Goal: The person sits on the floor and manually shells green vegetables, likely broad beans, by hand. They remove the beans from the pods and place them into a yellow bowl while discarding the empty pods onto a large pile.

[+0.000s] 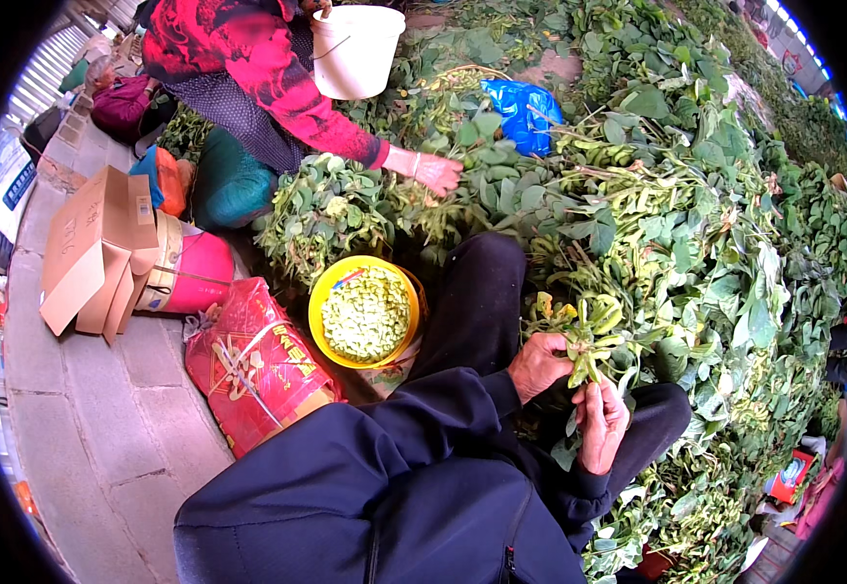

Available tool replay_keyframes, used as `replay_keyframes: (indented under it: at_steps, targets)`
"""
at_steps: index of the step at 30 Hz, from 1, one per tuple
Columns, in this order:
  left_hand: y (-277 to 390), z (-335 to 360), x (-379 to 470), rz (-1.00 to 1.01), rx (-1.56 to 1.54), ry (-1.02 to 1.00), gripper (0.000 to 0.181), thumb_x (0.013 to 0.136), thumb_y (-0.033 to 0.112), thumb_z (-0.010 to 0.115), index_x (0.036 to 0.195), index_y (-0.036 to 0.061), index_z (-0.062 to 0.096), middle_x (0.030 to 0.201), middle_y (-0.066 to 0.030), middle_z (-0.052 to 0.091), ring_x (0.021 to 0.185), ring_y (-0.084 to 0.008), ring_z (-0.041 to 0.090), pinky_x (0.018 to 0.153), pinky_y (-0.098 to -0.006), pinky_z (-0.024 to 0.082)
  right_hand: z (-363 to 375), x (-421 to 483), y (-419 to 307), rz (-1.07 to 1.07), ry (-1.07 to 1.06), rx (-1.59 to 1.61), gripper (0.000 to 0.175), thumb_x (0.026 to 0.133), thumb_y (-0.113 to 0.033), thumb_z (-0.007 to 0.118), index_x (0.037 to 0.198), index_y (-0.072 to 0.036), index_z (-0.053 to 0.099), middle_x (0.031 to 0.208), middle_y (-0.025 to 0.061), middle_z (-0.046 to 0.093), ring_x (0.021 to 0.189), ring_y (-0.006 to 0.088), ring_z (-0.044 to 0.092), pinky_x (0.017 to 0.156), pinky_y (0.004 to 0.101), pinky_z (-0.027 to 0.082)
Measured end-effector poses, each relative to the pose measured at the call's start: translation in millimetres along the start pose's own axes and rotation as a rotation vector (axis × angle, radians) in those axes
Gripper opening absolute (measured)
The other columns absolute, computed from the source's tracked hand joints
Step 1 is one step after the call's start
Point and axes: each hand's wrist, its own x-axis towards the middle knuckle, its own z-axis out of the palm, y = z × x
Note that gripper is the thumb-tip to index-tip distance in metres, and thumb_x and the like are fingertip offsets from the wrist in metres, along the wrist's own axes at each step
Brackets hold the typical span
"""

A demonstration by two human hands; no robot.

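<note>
Between my hands is a leafy bean plant stem (pixel 593 339) with plump green pods, held above my lap. My left hand (pixel 540 365) grips it from the left with thumb and fingers. From below, my right hand (pixel 602 423) has its thumb and fingertips at the lower pods; whether a pod is pinched there cannot be made out. A yellow bucket (pixel 314 321) left of my knee holds many shelled green beans (pixel 365 314) and a small red and blue object. A large heap of bean plants (pixel 723 277) spreads ahead and to the right.
A co-worker's hand (pixel 438 172) reaches into plants ahead, near a blue plastic bag (pixel 526 117) and a white bucket (pixel 358 55). On my left are a red wrapped bundle (pixel 263 365), a cardboard box (pixel 95 255) and a block wall (pixel 117 409). Another person (pixel 120 106) sits farther back.
</note>
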Motion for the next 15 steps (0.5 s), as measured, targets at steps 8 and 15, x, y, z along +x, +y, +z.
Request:
replay_keyframes:
  at_steps: [8, 15]
  targets:
    - [-6.4, -1.1, -2.0, -0.046, -0.007, 0.024, 0.016, 0.088, 0.008, 0.065, 0.1, 0.0006, 0.074, 0.091, -0.0038, 0.073, 0.084, -0.0092, 0.064, 0.078, -0.0254, 0.049, 11.7, 2.6, 5.8, -0.043, 0.036, 0.049, 0.03, 0.103, -0.017, 0.057, 0.126, 0.0, 0.065, 0.079, -0.0021, 0.063, 0.056, 0.0012, 0.043, 0.05, 0.0171, 0.031]
    - [-2.6, 2.4, -2.6, -0.082, -0.14, 0.046, 0.022, 0.09, 0.006, 0.065, 0.109, 0.0006, 0.073, 0.096, -0.0024, 0.073, 0.086, -0.0088, 0.063, 0.078, -0.0242, 0.049, 15.1, 6.7, 10.6, -0.024, 0.058, 0.09, 0.027, 0.103, -0.015, 0.056, 0.123, 0.001, 0.065, 0.079, -0.0017, 0.063, 0.057, 0.0019, 0.044, 0.052, 0.0178, 0.034]
